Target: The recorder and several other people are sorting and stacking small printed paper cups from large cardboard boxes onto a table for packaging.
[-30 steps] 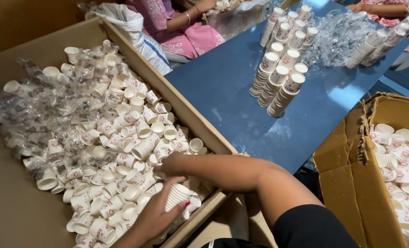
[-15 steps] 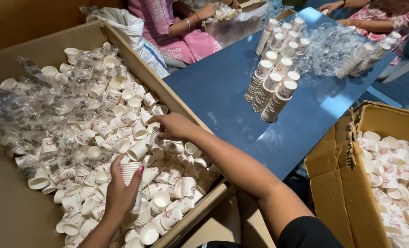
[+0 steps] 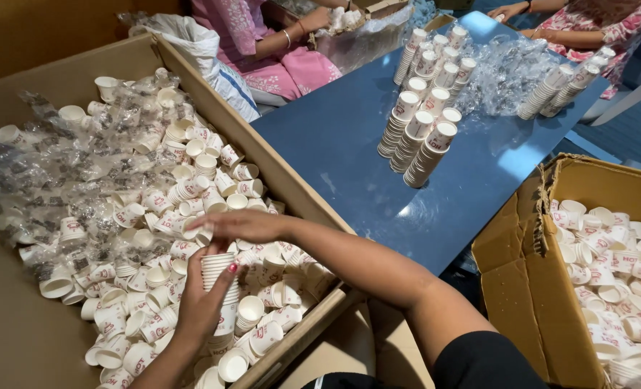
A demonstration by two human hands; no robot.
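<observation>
Big cardboard box point(image 3: 39, 346) fills the left half of the frame, holding loose white paper cups point(image 3: 190, 173) mixed with torn clear wrap point(image 3: 25, 180); open top keeps everything in reach of both hands. Blue table point(image 3: 335, 144) runs centre to upper right, carrying nested cup columns point(image 3: 421, 130) lying in tidy rows, with more stacks and plastic at upper right. Second carton point(image 3: 522, 288) at lower right, also full of cups. Other people's hands and pink sleeves along the top edge.

Nested stack of cups point(image 3: 218, 277) stands upright at lower centre-left, inside the big box. Left hand point(image 3: 201, 306) wraps it from below, fingers curled round the side, thumb up along the wall: closed firm grip. Right hand point(image 3: 241, 225) lies flat over the stack's top rim, fingers nearly straight and together, palm down. Cannot tell if it pinches a cup underneath.
</observation>
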